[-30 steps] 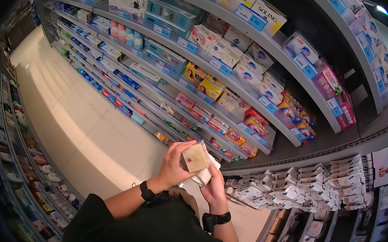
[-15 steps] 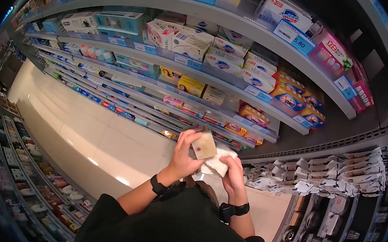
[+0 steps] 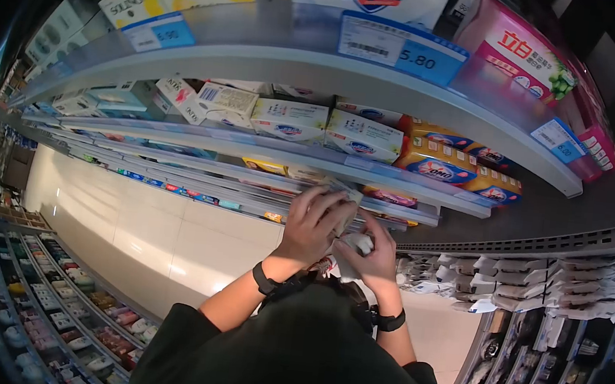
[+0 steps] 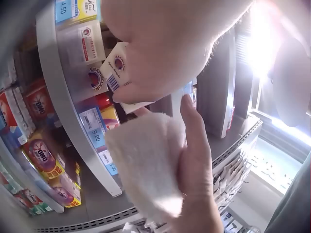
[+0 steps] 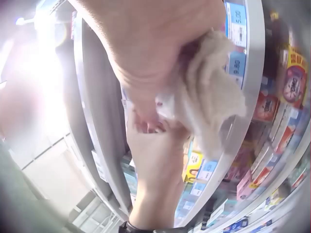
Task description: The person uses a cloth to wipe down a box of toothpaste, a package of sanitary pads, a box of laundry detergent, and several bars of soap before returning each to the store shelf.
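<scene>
My left hand holds a small cream soap box with a round logo and a barcode; in the head view its fingers lie over most of the box. A white cloth is in my right hand, the thumb along one side of it. Folds of the cloth hang beside the hand in the right wrist view. The two hands are close together in front of the lower shelves, with the cloth right by the box.
A curved shelf with soap boxes and price tags rises just ahead. Orange OMO packs stand at its right. Hanging white packets are on the right, more stocked shelves on the left. Pale floor tiles run between.
The head view has shifted so the upper shelf looms nearer. My left hand has turned, its back now upward over the box, and the right hand with the cloth has come close against it.
</scene>
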Tool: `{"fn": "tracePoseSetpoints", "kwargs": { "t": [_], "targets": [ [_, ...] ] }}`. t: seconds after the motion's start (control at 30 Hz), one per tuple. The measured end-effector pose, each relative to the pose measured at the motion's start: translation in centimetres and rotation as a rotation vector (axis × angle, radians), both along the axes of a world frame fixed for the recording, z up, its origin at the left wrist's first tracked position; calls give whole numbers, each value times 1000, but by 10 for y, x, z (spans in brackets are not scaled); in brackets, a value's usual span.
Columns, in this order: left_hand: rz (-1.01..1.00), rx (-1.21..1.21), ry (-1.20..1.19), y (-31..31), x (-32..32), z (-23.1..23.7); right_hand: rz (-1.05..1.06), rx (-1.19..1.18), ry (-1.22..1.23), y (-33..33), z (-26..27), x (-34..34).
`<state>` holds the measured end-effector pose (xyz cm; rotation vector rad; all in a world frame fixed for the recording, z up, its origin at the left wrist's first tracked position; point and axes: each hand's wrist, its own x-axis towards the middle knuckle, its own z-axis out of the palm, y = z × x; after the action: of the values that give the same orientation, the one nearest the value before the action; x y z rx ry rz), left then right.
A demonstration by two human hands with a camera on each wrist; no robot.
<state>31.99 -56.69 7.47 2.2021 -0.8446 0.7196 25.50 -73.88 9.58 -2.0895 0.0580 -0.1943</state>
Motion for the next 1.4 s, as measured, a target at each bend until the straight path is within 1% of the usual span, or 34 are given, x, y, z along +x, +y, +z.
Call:
{"fn": "tracePoseSetpoints", "kwargs": {
  "t": [0.03, 0.1, 0.13, 0.17, 0.23, 0.27, 0.3, 0.33, 0.37, 0.43, 0.5, 0.57, 0.6, 0.63, 0.7, 0.73, 0.77, 0.83, 0.87, 0.93, 0.97, 1.03, 1.07, 1.13, 1.17, 1.23, 1.37, 1.4],
  "targets": [
    [-9, 13, -1, -5, 1, 1, -9, 13, -1, -1, -6, 9],
    [-96, 45, -17, -10, 1, 2, -57, -45, -289, -2, -19, 26],
    [-112, 78, -4, -12, 1, 3, 11, 182, -83, -6, -18, 25],
    [-118, 94, -5, -11, 2, 4, 5, 198, -85, -10, -16, 26],
    [-214, 101, 155, -5, 8, 17, 54, 216, 2, -18, -15, 29],
    [-220, 120, 156, -3, 10, 24, 47, 234, -1, -21, -17, 30],
    [-235, 113, 198, -2, 14, 37, 94, 232, -37, -26, -20, 31],
    [-249, 105, 242, 0, 16, 43, 140, 228, -72, -30, -22, 32],
    [-254, 119, 243, 4, 19, 44, 133, 241, -74, -33, -23, 34],
    [-268, 260, 447, 10, 25, 44, 319, 205, -139, -40, -26, 39],
    [-266, 263, 449, 12, 30, 41, 289, 177, -185, -42, -27, 45],
    [-226, 239, 337, 15, 39, 31, 243, 97, -271, -42, -24, 49],
    [-203, 232, 317, 11, 42, 37, 204, 87, -254, -44, -22, 49],
    [-211, 237, 318, 11, 44, 31, 196, 90, -253, -46, -25, 48],
    [-49, 302, 237, 15, 52, 13, 54, 24, -296, -52, -34, 47],
    [-19, 319, 286, 16, 56, 6, -2, -20, -314, -56, -36, 45],
    [-29, 322, 284, 16, 60, 0, -12, -20, -314, -60, -37, 43],
    [-53, 309, 329, 8, 72, 4, -112, -208, -254, -67, -39, 38],
    [-59, 312, 328, 5, 75, 5, -118, -206, -253, -70, -40, 36],
    [-65, 317, 400, -10, 78, 23, -110, -260, -178, -75, -42, 33],
    [-69, 319, 399, -13, 81, 23, -114, -259, -178, -76, -43, 33],
    [-35, 396, 506, -16, 85, 20, -87, -253, -183, -77, -45, 29],
    [-39, 402, 506, -16, 88, 19, -93, -249, -181, -77, -45, 28],
    [-133, 361, 454, -15, 95, 13, -70, -272, -131, -77, -45, 26],
    [-128, 351, 455, -17, 98, 9, -63, -281, -132, -79, -43, 24],
    [-212, 358, 461, -20, 104, 8, -34, -241, -106, -78, -37, 21],
    [-262, 410, 428, -19, 105, 19, -29, -233, -142, -77, -35, 16],
    [-264, 380, 443, -18, 105, 21, -22, -242, -130, -78, -37, 15]
  ]
}}
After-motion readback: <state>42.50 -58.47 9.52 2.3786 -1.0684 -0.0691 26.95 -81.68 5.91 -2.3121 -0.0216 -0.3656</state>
